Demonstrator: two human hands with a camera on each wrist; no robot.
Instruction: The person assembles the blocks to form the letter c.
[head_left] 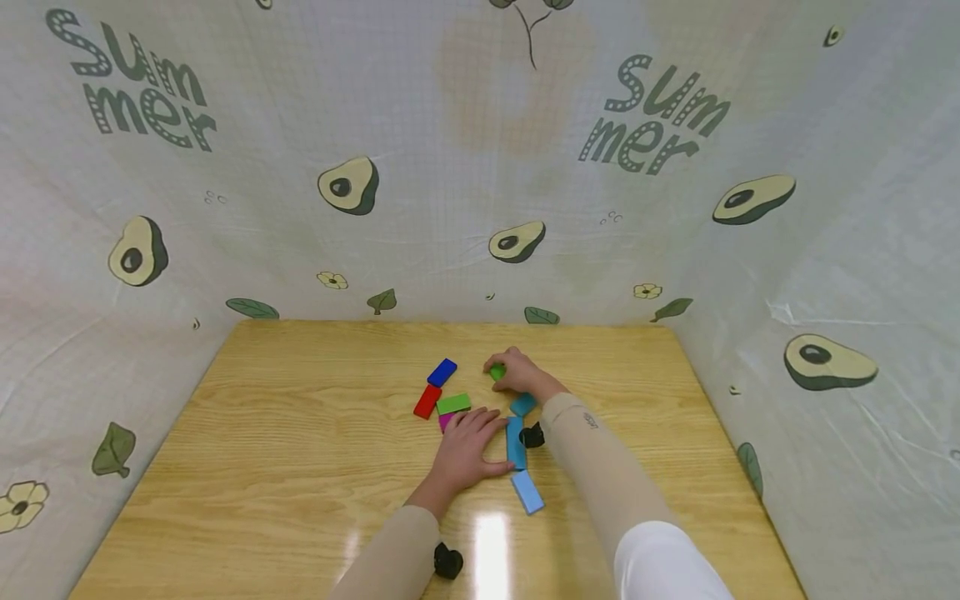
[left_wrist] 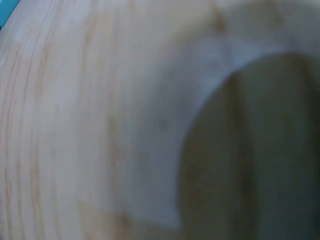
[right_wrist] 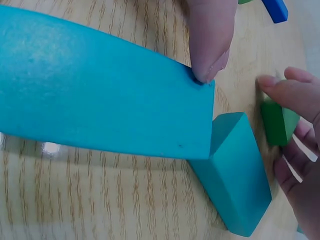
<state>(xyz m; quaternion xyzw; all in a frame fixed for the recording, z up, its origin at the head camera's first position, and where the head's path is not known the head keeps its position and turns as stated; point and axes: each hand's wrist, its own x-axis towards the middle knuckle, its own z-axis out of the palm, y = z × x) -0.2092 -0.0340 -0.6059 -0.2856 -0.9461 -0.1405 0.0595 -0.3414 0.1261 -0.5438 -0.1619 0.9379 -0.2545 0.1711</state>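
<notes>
Near the middle of the table, my left hand (head_left: 468, 450) lies with fingers spread. Its forefinger and thumb touch the side of a long turquoise block (head_left: 516, 443); the right wrist view shows a fingertip at that block's (right_wrist: 110, 90) far corner. My right hand (head_left: 517, 372) reaches farther back and grips a small green block (right_wrist: 273, 123) between thumb and fingers, partly covered by them. Between the long block's far end and my right hand sits a turquoise wedge-shaped block (right_wrist: 240, 175), touching the long block. A light blue block (head_left: 528, 492) meets its near end.
Left of the row lie a blue block (head_left: 442, 372), a red block (head_left: 427, 402), a light green block (head_left: 453, 404) and a magenta block (head_left: 446, 420), partly behind my left hand. Patterned cloth (head_left: 435, 267) walls the wooden table (head_left: 300, 467) at back and sides.
</notes>
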